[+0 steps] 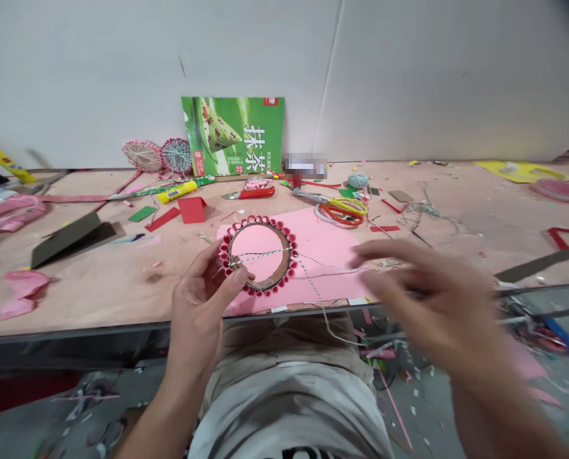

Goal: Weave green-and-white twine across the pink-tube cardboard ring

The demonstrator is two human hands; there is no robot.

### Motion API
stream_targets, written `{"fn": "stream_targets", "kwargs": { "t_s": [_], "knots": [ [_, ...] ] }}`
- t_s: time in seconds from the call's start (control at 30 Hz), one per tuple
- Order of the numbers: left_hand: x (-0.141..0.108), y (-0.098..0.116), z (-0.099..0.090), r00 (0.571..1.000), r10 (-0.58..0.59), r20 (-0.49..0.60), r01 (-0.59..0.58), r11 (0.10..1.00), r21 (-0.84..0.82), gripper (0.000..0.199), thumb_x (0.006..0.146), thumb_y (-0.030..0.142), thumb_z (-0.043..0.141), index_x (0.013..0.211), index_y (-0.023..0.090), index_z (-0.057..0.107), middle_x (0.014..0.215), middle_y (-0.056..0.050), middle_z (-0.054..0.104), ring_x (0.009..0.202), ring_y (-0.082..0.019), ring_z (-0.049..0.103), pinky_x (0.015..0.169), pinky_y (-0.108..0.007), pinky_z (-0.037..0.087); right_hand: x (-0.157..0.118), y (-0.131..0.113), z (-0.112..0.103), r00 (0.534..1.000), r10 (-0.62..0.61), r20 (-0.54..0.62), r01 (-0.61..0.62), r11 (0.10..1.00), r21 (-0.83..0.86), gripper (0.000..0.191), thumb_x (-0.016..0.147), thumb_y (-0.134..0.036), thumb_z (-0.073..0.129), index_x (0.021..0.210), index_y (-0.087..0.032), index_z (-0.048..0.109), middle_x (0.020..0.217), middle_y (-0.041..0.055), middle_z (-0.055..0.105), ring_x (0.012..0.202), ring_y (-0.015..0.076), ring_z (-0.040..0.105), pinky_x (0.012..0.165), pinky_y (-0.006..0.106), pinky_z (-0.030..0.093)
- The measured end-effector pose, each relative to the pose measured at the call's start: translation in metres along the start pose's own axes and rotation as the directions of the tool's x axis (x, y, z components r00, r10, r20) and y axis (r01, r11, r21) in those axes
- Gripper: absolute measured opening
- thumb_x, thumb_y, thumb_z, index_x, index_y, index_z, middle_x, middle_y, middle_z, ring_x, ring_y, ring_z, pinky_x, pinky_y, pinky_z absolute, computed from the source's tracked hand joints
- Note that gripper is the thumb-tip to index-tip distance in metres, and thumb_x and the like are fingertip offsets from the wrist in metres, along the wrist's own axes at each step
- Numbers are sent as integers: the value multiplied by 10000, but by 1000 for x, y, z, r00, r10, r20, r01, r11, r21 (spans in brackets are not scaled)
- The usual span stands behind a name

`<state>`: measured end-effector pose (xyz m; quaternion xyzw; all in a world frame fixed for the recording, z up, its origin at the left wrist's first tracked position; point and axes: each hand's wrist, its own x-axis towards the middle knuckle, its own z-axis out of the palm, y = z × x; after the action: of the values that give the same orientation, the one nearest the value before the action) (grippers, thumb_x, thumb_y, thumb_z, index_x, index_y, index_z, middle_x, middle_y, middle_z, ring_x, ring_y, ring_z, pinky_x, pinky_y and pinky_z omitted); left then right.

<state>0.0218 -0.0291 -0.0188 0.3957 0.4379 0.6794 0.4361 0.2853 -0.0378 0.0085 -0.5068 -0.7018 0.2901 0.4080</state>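
Observation:
My left hand (201, 303) grips the left side of a cardboard ring (279, 266), its thumb lying over the lower left rim. Small rolled pink paper tubes edge the ring all round. Green-and-white string (260, 256) crosses its opening from side to side. From the right rim, one strand runs to my right hand (418, 293), and another hangs below the table edge. Motion smears my right hand, but its thumb and fingers close around the strand. Under the ring lies a pink paper sheet (323, 236).
Scissors (342, 213), a red utility knife (253, 193), a yellow glue stick (178, 191) and a ball of string (358, 180) lie behind the ring. A green package panel (236, 134) leans on the wall beside two string-wound discs (177, 155). Paper scraps litter the table and floor.

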Motion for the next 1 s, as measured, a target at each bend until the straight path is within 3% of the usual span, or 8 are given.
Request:
{"fn": "stream_targets", "kwargs": {
  "t_s": [0.03, 0.1, 0.2, 0.37, 0.67, 0.87, 1.0],
  "knots": [
    [-1, 0, 0, 1000, 7, 3, -7, 1000, -1, 417, 789, 268, 888, 1182, 218, 756, 1067, -31, 772, 866, -136, 699, 792, -199, 585, 14, -2, 16, 999, -6, 49, 6, 1000, -2, 304, 935, -448, 699, 1160, -245, 723, 944, 35, 757, 452, 63, 409, 426, 254, 333],
    [-1, -2, -1, 1000, 17, 13, -17, 1000, 1, 409, 793, 260, 887, 1177, 216, 754, 1099, -38, 769, 931, -148, 700, 824, -205, 584, 32, -3, 42, 986, 15, 165, -25, 998, 60, 253, 952, -436, 659, 1043, -216, 744, 959, 41, 756, 506, 80, 465, 453, 247, 362],
    [2, -8, -6, 999, 12, 32, -13, 1000, 24, 462, 798, 255, 885, 1235, 234, 736, 1127, -38, 764, 977, -160, 699, 835, -217, 582, 39, -2, 59, 966, 40, 256, -99, 971, 219, 253, 971, -393, 612, 870, -186, 719, 834, 34, 718, 648, 120, 580, 556, 226, 452],
    [2, -18, -11, 1000, 20, 18, -22, 994, 105, 499, 799, 265, 885, 1270, 240, 722, 1117, -35, 739, 949, -156, 680, 801, -219, 561, 35, -13, 47, 957, 99, 272, -192, 920, 342, 246, 898, -389, 675, 761, -185, 680, 664, 4, 633, 578, 113, 551, 488, 217, 400],
    [-2, -14, -11, 999, 16, 31, -20, 993, 120, 508, 808, 291, 881, 1285, 224, 721, 1060, -32, 744, 897, -147, 677, 787, -222, 572, 40, -10, 32, 990, 49, 134, -99, 913, 395, 225, 879, -306, 696, 692, -180, 690, 586, -25, 587, 465, 54, 332, 448, 224, 287],
    [0, -13, -13, 999, 2, 43, -6, 997, 81, 469, 817, 274, 878, 1259, 217, 731, 1059, -35, 766, 950, -146, 696, 823, -206, 580, 38, -6, 27, 993, 52, 104, -87, 924, 372, 189, 832, -240, 684, 655, -174, 670, 585, -28, 581, 469, 50, 343, 432, 219, 242],
    [0, -15, -10, 999, -25, 46, 22, 997, 67, 491, 803, 271, 888, 1262, 205, 726, 1047, -33, 755, 909, -136, 695, 811, -208, 584, 37, -9, 27, 997, 44, 62, -59, 959, 276, 199, 846, -272, 675, 669, -181, 674, 585, -29, 571, 509, 70, 433, 457, 205, 308]
  ]
}}
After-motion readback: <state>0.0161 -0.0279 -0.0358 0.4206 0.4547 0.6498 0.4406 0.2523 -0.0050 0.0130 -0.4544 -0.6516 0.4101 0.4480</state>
